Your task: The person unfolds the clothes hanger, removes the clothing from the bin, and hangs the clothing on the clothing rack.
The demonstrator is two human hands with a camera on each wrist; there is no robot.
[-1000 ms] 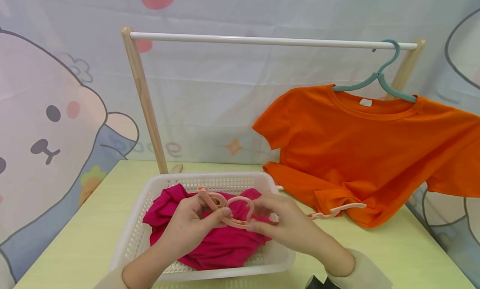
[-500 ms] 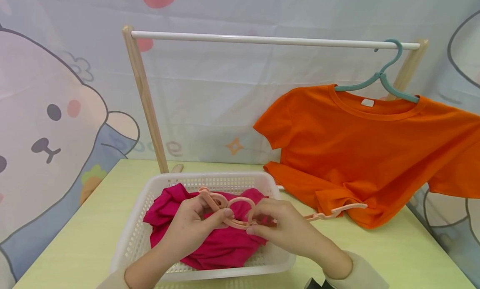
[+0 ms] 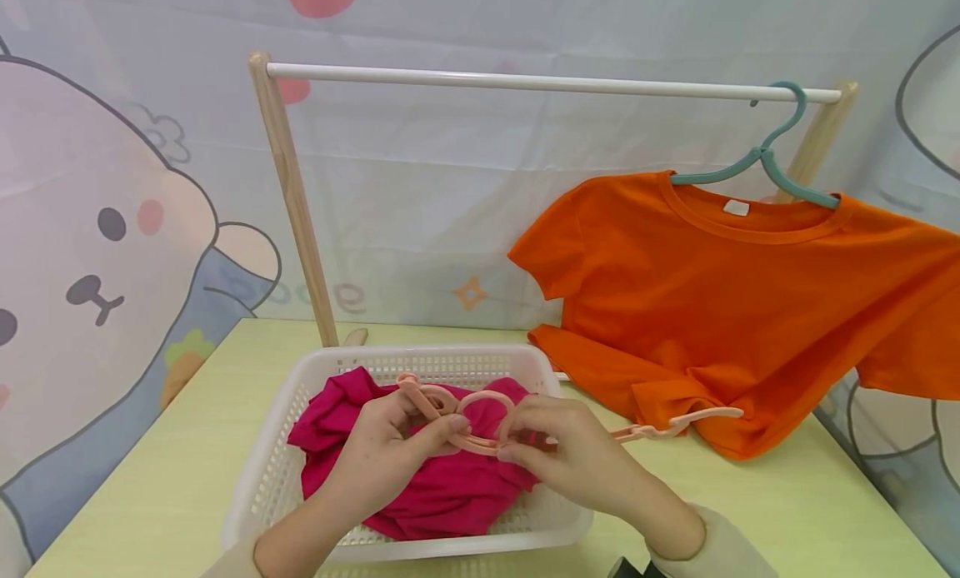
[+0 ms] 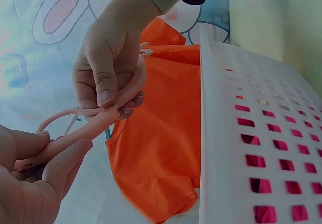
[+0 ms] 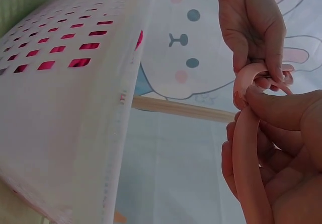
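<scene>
left hand [image 3: 381, 451], right hand [image 3: 568, 451]: both gripping pink hanger [image 3: 477, 445] over white basket [image 3: 450, 548] | magenta cloth [image 3: 442, 496]: heaped inside in head view, glimpsed through slots in wrist views | pale yellow surface [image 3: 142, 486] | cartoon-printed backdrop [image 3: 420, 220] behind

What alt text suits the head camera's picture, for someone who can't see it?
A person's left hand and right hand grip a pink hanger above a white basket of magenta cloth. Behind, at right, an orange T-shirt hangs from a teal hanger on a rack.
</scene>
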